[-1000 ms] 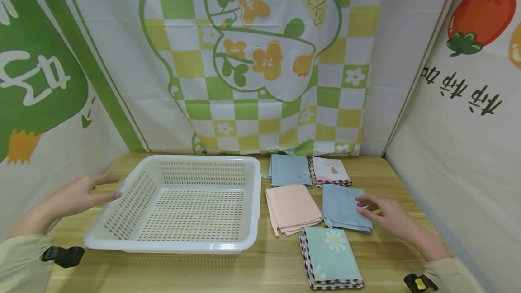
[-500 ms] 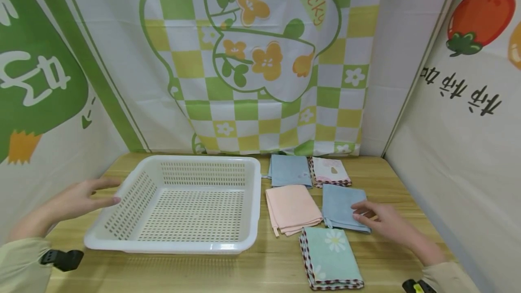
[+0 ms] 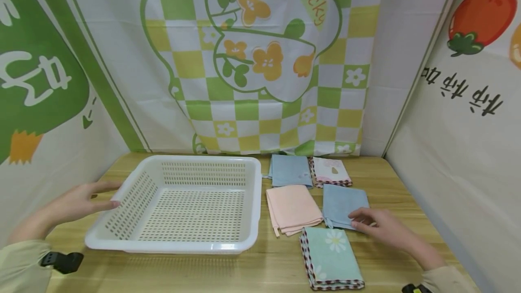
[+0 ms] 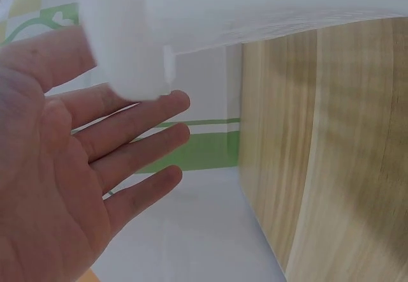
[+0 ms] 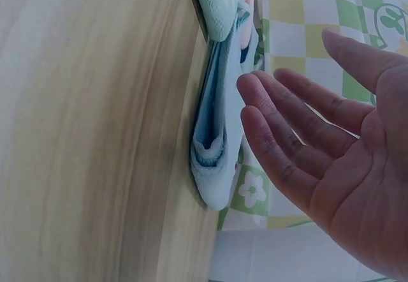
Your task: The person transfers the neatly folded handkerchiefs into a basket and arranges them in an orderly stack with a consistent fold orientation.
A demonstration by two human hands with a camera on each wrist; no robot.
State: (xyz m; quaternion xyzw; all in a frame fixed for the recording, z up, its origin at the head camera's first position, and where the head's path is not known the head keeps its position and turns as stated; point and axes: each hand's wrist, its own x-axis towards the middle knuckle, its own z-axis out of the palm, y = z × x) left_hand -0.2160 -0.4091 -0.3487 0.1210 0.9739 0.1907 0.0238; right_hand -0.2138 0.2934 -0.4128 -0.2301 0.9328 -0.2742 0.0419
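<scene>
My left hand [image 3: 79, 205] is at the left rim of a white plastic basket [image 3: 172, 245], thumb and forefinger beside the rim. In the left wrist view its fingers [image 4: 137, 145] are extended past the basket's white edge [image 4: 131, 59]. My right hand [image 3: 380, 227] hovers close over the right edge of a folded light blue towel [image 3: 342, 205], overlapping it in the head view. From the right wrist, the fingers [image 5: 274, 145] look relaxed and apart, holding nothing, above the towel's folded layers [image 5: 217, 183].
Around the blue towel lie a folded peach towel [image 3: 294, 207], a mint daisy-print towel [image 3: 335, 257], another blue towel [image 3: 290, 170] and a white-pink towel [image 3: 330, 171]. The wooden table [image 3: 203, 275] is bounded by printed curtains [image 3: 268, 116] at the back and both sides.
My right hand has moved slightly left, further over the right blue towel. The left hand has shifted slightly down at the basket rim. Basket and towels have stayed in place.
</scene>
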